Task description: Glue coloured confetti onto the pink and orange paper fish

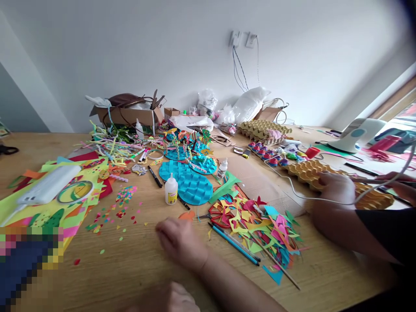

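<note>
Head view: orange paper (187, 215) is lying on the tabletop (113, 273) just beyond our right hand (180, 242), which is resting half-curled; whether it or our cropped left hand (182, 299) is gripping anything, we can't tell. Beyond, the blue base (193, 186) is looking covered, yet plainer than the decorated pieces (210, 167) behind; what's left, we're not managing to judge.

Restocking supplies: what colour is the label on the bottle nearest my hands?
The label is mostly yellow, clearest in the head view.
</note>
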`<action>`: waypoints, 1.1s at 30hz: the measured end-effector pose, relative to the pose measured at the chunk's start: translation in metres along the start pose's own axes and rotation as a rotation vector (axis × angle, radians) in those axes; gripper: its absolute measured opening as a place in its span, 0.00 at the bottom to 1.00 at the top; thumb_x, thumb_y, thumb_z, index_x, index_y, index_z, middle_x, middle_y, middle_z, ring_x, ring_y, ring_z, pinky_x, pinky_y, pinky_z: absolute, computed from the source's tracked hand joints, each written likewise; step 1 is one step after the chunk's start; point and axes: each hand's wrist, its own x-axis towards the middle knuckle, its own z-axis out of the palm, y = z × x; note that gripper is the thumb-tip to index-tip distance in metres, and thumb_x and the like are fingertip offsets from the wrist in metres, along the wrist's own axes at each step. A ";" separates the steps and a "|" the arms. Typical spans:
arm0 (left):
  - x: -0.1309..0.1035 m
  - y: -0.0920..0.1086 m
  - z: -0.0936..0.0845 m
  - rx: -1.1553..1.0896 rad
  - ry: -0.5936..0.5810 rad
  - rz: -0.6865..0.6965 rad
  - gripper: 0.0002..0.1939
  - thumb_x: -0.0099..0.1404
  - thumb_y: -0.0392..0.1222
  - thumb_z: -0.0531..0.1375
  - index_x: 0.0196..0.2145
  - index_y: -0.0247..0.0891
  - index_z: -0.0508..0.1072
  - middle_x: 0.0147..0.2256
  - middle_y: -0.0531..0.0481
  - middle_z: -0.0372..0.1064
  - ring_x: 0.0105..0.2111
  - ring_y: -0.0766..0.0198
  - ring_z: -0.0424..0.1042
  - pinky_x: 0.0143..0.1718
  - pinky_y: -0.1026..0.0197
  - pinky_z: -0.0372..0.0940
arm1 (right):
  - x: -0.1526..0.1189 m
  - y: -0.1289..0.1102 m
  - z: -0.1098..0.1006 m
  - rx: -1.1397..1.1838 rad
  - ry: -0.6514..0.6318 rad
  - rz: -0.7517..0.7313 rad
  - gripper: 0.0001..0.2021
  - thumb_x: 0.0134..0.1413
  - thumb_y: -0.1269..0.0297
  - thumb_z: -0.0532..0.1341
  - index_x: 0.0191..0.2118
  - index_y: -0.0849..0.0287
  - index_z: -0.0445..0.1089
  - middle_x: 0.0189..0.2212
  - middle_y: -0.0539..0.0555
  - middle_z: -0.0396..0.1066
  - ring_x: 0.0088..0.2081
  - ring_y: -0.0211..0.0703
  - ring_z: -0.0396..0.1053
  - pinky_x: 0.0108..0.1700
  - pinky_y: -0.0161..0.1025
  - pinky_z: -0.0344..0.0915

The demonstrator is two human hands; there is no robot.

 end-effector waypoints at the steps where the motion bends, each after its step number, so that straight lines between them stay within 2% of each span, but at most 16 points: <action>1: 0.001 -0.001 0.000 -0.019 0.030 0.026 0.25 0.68 0.39 0.37 0.14 0.38 0.54 0.11 0.58 0.48 0.12 0.72 0.48 0.15 0.67 0.47 | -0.001 0.001 -0.012 0.036 0.078 0.111 0.10 0.56 0.69 0.49 0.36 0.61 0.66 0.29 0.53 0.70 0.31 0.35 0.67 0.32 0.30 0.60; 2: 0.002 -0.002 -0.001 -0.028 0.060 0.055 0.26 0.68 0.38 0.35 0.14 0.37 0.54 0.11 0.57 0.48 0.12 0.72 0.48 0.15 0.66 0.46 | -0.002 0.002 -0.025 0.053 0.142 0.231 0.10 0.56 0.69 0.49 0.39 0.61 0.65 0.29 0.53 0.70 0.30 0.35 0.67 0.32 0.30 0.60; 3: 0.004 -0.003 -0.003 -0.027 0.087 0.080 0.26 0.68 0.39 0.35 0.15 0.37 0.54 0.12 0.57 0.48 0.12 0.71 0.48 0.15 0.66 0.45 | -0.004 0.003 -0.037 0.064 0.144 0.300 0.10 0.55 0.70 0.50 0.40 0.61 0.66 0.29 0.52 0.70 0.29 0.34 0.67 0.31 0.29 0.61; 5: 0.007 -0.003 -0.008 0.001 0.120 0.105 0.25 0.68 0.40 0.35 0.16 0.38 0.56 0.13 0.57 0.48 0.13 0.71 0.48 0.15 0.65 0.45 | -0.013 0.004 -0.055 0.001 0.008 0.337 0.09 0.53 0.71 0.52 0.38 0.60 0.68 0.32 0.53 0.71 0.34 0.37 0.68 0.36 0.32 0.62; 7: 0.009 -0.001 -0.012 0.028 0.134 0.123 0.24 0.68 0.40 0.36 0.18 0.38 0.58 0.14 0.57 0.48 0.13 0.70 0.47 0.15 0.65 0.45 | -0.026 0.004 -0.061 -0.073 -0.189 0.326 0.10 0.53 0.73 0.51 0.35 0.60 0.69 0.34 0.54 0.70 0.36 0.39 0.68 0.38 0.34 0.63; 10: 0.011 0.002 -0.015 0.038 0.144 0.124 0.22 0.67 0.38 0.37 0.19 0.37 0.59 0.14 0.57 0.49 0.13 0.70 0.48 0.15 0.66 0.46 | -0.048 0.005 -0.050 -0.171 -0.345 0.254 0.11 0.52 0.72 0.52 0.40 0.60 0.68 0.43 0.56 0.68 0.46 0.43 0.64 0.47 0.38 0.61; 13: 0.013 0.003 -0.020 0.039 0.181 0.094 0.22 0.67 0.37 0.37 0.19 0.37 0.59 0.14 0.57 0.49 0.14 0.70 0.50 0.15 0.66 0.47 | -0.064 0.008 -0.033 -0.247 -0.357 0.226 0.22 0.52 0.62 0.56 0.53 0.62 0.59 0.53 0.59 0.59 0.56 0.50 0.53 0.55 0.47 0.52; 17: 0.016 0.002 -0.023 0.044 0.100 0.042 0.19 0.66 0.36 0.41 0.21 0.37 0.61 0.15 0.56 0.53 0.16 0.70 0.53 0.17 0.65 0.50 | -0.072 0.012 -0.027 -0.239 -0.379 0.189 0.28 0.54 0.55 0.53 0.57 0.64 0.52 0.57 0.61 0.53 0.58 0.49 0.49 0.57 0.49 0.48; 18: 0.016 0.002 -0.023 0.041 0.116 0.036 0.19 0.66 0.36 0.40 0.21 0.37 0.61 0.15 0.56 0.53 0.16 0.70 0.53 0.17 0.65 0.50 | -0.073 0.012 -0.028 -0.227 -0.384 0.174 0.28 0.54 0.55 0.53 0.58 0.64 0.51 0.57 0.60 0.53 0.58 0.48 0.49 0.57 0.48 0.47; 22: 0.019 0.002 -0.024 0.057 0.300 0.023 0.19 0.66 0.36 0.40 0.19 0.38 0.60 0.13 0.57 0.51 0.14 0.71 0.52 0.15 0.66 0.49 | -0.075 0.013 -0.036 -0.178 -0.396 0.106 0.26 0.55 0.55 0.53 0.57 0.60 0.52 0.56 0.56 0.55 0.57 0.46 0.51 0.57 0.47 0.46; 24: 0.021 0.000 -0.034 0.074 0.273 -0.062 0.15 0.65 0.34 0.44 0.23 0.38 0.63 0.15 0.55 0.57 0.16 0.70 0.57 0.19 0.67 0.54 | -0.073 0.015 -0.040 -0.157 -0.400 0.073 0.24 0.56 0.56 0.51 0.56 0.59 0.54 0.55 0.55 0.58 0.56 0.45 0.52 0.56 0.45 0.47; 25: 0.021 -0.003 -0.041 0.074 0.220 -0.147 0.11 0.64 0.33 0.45 0.27 0.37 0.64 0.18 0.53 0.61 0.19 0.69 0.60 0.22 0.67 0.57 | -0.072 0.015 -0.041 -0.150 -0.406 0.055 0.22 0.56 0.56 0.51 0.55 0.59 0.55 0.54 0.54 0.59 0.55 0.44 0.53 0.56 0.44 0.48; 26: 0.021 -0.006 -0.049 0.068 0.218 -0.211 0.09 0.63 0.31 0.46 0.31 0.37 0.65 0.22 0.52 0.64 0.23 0.68 0.63 0.26 0.66 0.60 | -0.070 0.016 -0.042 -0.144 -0.415 0.033 0.21 0.56 0.57 0.51 0.54 0.58 0.56 0.54 0.54 0.60 0.55 0.43 0.53 0.55 0.43 0.49; 30: 0.019 -0.026 -0.079 0.138 0.325 -0.487 0.09 0.62 0.30 0.49 0.39 0.38 0.63 0.30 0.51 0.67 0.31 0.68 0.67 0.33 0.67 0.63 | -0.063 0.016 -0.046 -0.155 -0.469 -0.078 0.19 0.57 0.59 0.51 0.53 0.61 0.58 0.52 0.56 0.61 0.54 0.44 0.55 0.53 0.42 0.50; 33: 0.013 -0.033 -0.090 0.199 0.334 -0.506 0.11 0.62 0.29 0.48 0.41 0.37 0.64 0.33 0.50 0.67 0.34 0.68 0.68 0.36 0.67 0.64 | -0.056 0.014 -0.046 -0.158 -0.496 -0.188 0.18 0.58 0.62 0.49 0.53 0.61 0.57 0.52 0.57 0.62 0.53 0.43 0.56 0.51 0.42 0.52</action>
